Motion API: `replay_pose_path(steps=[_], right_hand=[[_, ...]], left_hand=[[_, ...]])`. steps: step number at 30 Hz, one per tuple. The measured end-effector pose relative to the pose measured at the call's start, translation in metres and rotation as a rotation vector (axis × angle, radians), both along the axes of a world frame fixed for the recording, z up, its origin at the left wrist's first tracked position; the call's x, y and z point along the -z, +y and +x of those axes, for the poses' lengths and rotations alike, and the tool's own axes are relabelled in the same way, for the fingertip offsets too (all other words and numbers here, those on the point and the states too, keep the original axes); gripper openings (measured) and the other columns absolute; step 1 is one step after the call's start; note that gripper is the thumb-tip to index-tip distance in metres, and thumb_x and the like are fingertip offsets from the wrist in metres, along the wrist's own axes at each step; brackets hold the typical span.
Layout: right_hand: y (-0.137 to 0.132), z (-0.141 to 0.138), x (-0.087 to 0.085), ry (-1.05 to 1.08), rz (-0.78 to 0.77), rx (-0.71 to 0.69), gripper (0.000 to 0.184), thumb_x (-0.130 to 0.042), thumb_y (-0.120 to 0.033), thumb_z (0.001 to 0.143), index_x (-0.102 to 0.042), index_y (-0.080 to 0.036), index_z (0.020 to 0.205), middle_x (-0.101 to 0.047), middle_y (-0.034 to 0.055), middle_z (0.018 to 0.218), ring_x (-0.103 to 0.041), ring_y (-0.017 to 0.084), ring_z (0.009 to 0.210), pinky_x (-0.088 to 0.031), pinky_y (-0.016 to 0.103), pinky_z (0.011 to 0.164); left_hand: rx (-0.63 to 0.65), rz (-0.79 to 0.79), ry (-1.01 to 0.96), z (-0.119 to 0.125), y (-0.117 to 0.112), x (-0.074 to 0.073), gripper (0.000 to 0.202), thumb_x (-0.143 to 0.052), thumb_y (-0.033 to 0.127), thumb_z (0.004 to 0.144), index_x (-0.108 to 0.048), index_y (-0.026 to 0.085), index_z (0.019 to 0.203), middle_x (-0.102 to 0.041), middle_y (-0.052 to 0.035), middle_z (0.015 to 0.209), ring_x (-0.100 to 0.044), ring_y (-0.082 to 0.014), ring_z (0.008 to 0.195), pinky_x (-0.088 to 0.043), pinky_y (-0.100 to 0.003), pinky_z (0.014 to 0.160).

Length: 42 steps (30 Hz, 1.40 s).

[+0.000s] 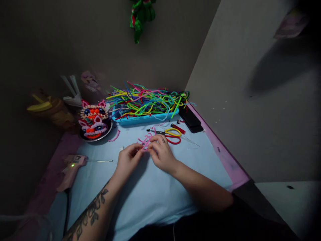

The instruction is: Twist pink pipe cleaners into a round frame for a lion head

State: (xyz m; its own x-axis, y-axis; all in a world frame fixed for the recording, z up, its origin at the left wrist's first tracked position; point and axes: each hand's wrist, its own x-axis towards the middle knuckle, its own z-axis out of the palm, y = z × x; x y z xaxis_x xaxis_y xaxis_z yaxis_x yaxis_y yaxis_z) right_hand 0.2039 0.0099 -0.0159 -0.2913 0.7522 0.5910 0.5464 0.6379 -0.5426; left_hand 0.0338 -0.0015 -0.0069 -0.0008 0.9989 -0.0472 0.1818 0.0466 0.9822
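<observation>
Between my two hands, over the middle of the blue-covered table, is a small tangle of pink pipe cleaners [145, 140]. My left hand [129, 157] pinches its left side with thumb and forefinger. From the right, my right hand [162, 154] grips the same piece, its fingertips close to those of the left. How the strands are joined is too small to make out. Just beyond my right hand lie scissors [173, 135] with one yellow and one red handle loop. A short curved pink pipe cleaner [114, 136] rests further left.
A blue tray [140, 119] heaped with coloured pipe cleaners stands at the back. Left of it, a dark bowl [110, 129] holds fuzzy animal-face figures. A pink glue gun [72, 170] with a lit green light lies at left. A black phone [192, 120] and red lighter [178, 128] are at right.
</observation>
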Motion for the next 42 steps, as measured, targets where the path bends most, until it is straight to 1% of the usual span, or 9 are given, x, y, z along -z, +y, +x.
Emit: replay_pose_path(steps=[9,13,18,26,32,35,37,40,42], right_hand=[[0.010,0.010,0.001,0.257,-0.131,0.049,0.012,-0.048,-0.018,0.087,-0.052,-0.021,0.078,-0.059,0.0046,0.085,-0.056,0.020,0.086,-0.046,0.035,0.079],[0.015,0.015,0.004,0.367,-0.299,0.091,0.012,-0.049,-0.024,0.088,-0.051,-0.021,0.077,-0.056,0.0000,0.073,-0.055,0.016,0.071,-0.044,0.028,0.066],[0.018,0.016,0.009,0.411,-0.318,0.167,0.012,-0.051,-0.027,0.087,-0.052,-0.021,0.077,-0.057,0.0003,0.075,-0.054,0.016,0.073,-0.044,0.028,0.068],[0.027,0.020,0.010,0.392,-0.201,0.266,0.010,-0.052,-0.025,0.086,-0.055,-0.020,0.079,-0.057,0.0021,0.078,-0.054,0.017,0.073,-0.044,0.029,0.067],[0.043,0.029,0.023,0.371,-0.248,0.356,0.012,-0.052,-0.028,0.086,-0.058,-0.019,0.080,-0.061,0.0039,0.080,-0.057,0.018,0.077,-0.047,0.031,0.070],[0.049,0.034,0.030,0.337,-0.295,0.401,0.012,-0.052,-0.024,0.082,-0.060,-0.018,0.090,-0.064,0.0085,0.090,-0.059,0.022,0.085,-0.050,0.036,0.076],[0.046,0.033,0.027,0.278,-0.254,0.423,0.026,-0.053,-0.018,0.077,-0.061,-0.016,0.102,-0.064,0.0127,0.104,-0.058,0.025,0.098,-0.048,0.042,0.088],[0.033,0.024,0.017,0.261,-0.163,0.350,0.032,-0.053,-0.018,0.078,-0.061,-0.017,0.109,-0.063,0.0134,0.114,-0.054,0.027,0.109,-0.043,0.045,0.097],[0.024,0.014,0.012,0.332,-0.316,0.174,0.026,-0.056,-0.026,0.081,-0.063,-0.018,0.105,-0.064,0.0095,0.101,-0.059,0.021,0.086,-0.049,0.037,0.082]], left_hand=[[-0.389,-0.122,-0.591,-0.024,0.019,-0.008,0.038,-0.086,0.027,0.050,-0.064,0.015,0.079,-0.063,0.0045,0.067,-0.055,-0.0059,0.049,-0.045,-0.017,0.047],[-0.405,-0.198,-0.572,-0.028,0.022,-0.006,0.034,-0.083,0.019,0.055,-0.064,0.014,0.083,-0.063,0.0029,0.070,-0.054,-0.0051,0.047,-0.043,-0.016,0.041],[-0.472,-0.282,-0.448,-0.035,0.027,0.001,0.042,-0.076,0.009,0.064,-0.062,0.015,0.103,-0.068,-0.0028,0.091,-0.059,-0.0053,0.050,-0.036,-0.014,0.036],[-0.384,-0.269,-0.454,-0.038,0.031,0.005,0.035,-0.081,0.020,0.057,-0.067,0.011,0.088,-0.069,-0.0036,0.077,-0.046,-0.0026,0.043,-0.029,-0.013,0.035],[-0.276,-0.267,-0.463,-0.031,0.024,-0.001,0.041,-0.084,0.030,0.050,-0.069,0.009,0.081,-0.070,-0.0041,0.071,-0.044,-0.0036,0.044,-0.029,-0.016,0.038],[-0.236,-0.285,-0.441,-0.028,0.020,-0.004,0.040,-0.083,0.032,0.051,-0.070,0.010,0.082,-0.070,-0.0049,0.070,-0.044,-0.0046,0.044,-0.028,-0.017,0.039],[-0.207,-0.296,-0.419,-0.026,0.018,-0.006,0.039,-0.082,0.034,0.053,-0.070,0.010,0.081,-0.070,-0.0047,0.068,-0.043,-0.0050,0.043,-0.027,-0.018,0.040],[-0.149,-0.310,-0.379,-0.021,0.014,-0.009,0.037,-0.080,0.035,0.055,-0.069,0.010,0.080,-0.069,-0.0044,0.065,-0.042,-0.0051,0.042,-0.024,-0.019,0.041],[-0.113,-0.321,-0.353,-0.018,0.011,-0.011,0.036,-0.079,0.036,0.056,-0.069,0.011,0.079,-0.069,-0.0049,0.066,-0.042,-0.0055,0.043,-0.023,-0.019,0.042]])
